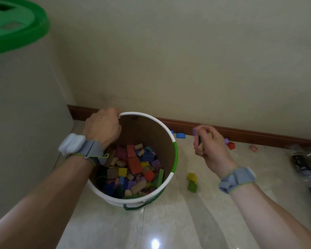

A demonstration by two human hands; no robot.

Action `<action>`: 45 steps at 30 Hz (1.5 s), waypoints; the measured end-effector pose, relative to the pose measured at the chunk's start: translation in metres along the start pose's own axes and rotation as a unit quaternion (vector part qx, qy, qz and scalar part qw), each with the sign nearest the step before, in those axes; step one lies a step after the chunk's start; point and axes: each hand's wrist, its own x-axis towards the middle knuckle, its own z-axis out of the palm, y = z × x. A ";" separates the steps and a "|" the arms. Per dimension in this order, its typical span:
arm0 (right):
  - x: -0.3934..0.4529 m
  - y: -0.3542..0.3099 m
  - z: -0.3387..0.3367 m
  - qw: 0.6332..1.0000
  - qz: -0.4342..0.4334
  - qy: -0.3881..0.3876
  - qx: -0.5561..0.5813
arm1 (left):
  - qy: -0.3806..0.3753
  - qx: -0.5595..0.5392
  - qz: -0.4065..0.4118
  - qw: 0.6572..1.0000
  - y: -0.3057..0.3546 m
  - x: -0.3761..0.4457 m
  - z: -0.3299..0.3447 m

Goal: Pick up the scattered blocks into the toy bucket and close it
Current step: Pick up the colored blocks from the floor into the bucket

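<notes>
Bucket: one white bucket with a green stripe stands open on the floor at frame centre, partly filled with many mixed-colour blocks.
Left hand: left hand curls over the bucket rim at 11 o'clock, grip closed on the rim.
Right hand: right hand, at 3 o'clock of the bucket, grip pinching a small bunch of blocks; exact count unclear.
Loose blocks: yellow block and green block touching at 4 o'clock; blue block at 2 o'clock; red block and a pink piece farther right by the skirting.
Lid: one green lid, blurred, at the frame's 10 o'clock corner.
</notes>
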 end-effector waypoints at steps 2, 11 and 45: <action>-0.020 -0.037 0.017 0.995 -0.011 -0.080 0.061 | -0.001 0.002 -0.001 1.000 0.000 -0.001 0.000; -0.092 -0.068 0.088 0.935 -0.036 -0.339 -0.100 | -0.011 0.009 0.002 1.000 -0.003 -0.001 0.001; 0.007 0.046 0.024 0.928 -0.220 0.129 -0.271 | -0.022 0.001 0.018 1.000 -0.009 0.000 -0.001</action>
